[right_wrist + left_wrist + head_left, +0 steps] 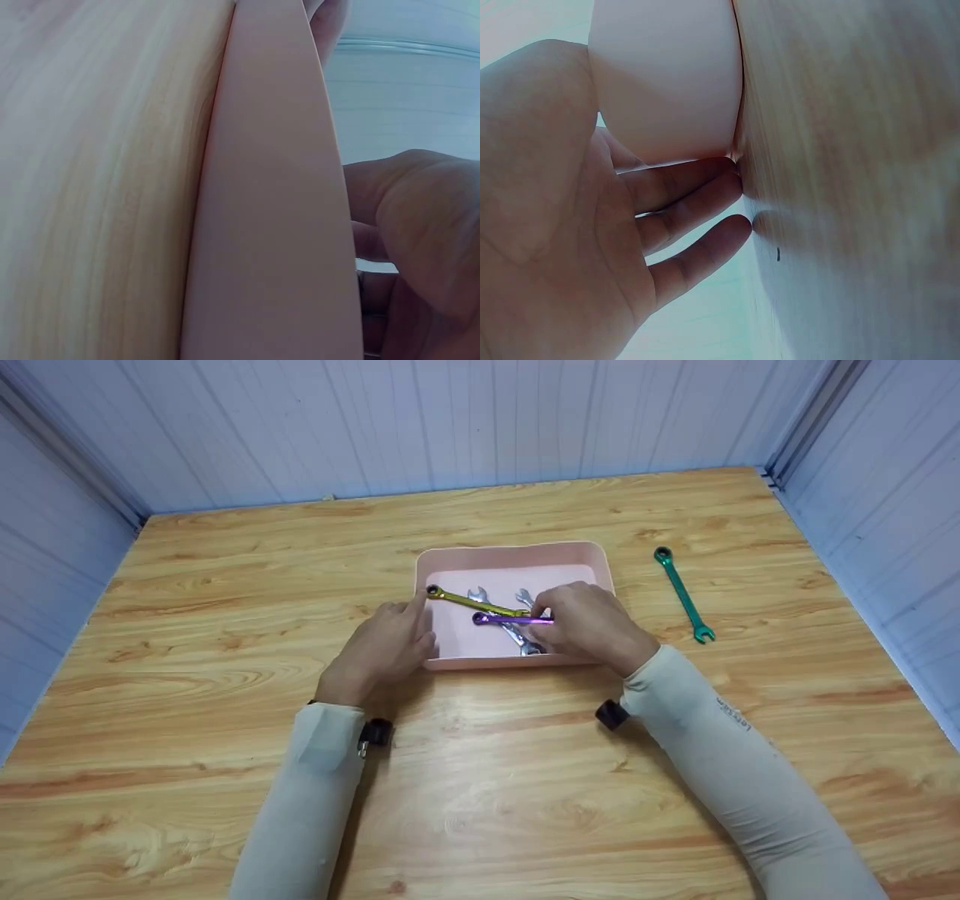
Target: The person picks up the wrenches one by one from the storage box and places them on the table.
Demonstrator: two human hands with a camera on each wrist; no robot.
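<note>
A shallow pink tray (517, 664) holds several combination wrenches. My left hand (386, 641) grips the tray's left side; in the left wrist view its fingers (694, 214) lie along the outer wall down to the table, the thumb partly hidden behind the wall. Its index fingertip is right by the ring end of a yellow-green wrench (472, 601). Reaching over the front wall, my right hand (589, 622) pinches a purple wrench (510, 619) near its right end, which the fingers cover. Beneath lie a silver wrench (514, 636) and another silver wrench (524, 597), partly hidden.
On the wooden table (480, 780), a green wrench (682, 596) lies to the right of the tray. White panelled walls (465, 427) border the table's back and sides. In the right wrist view, the tray's front wall (270, 195) stands between the camera and the tray's inside.
</note>
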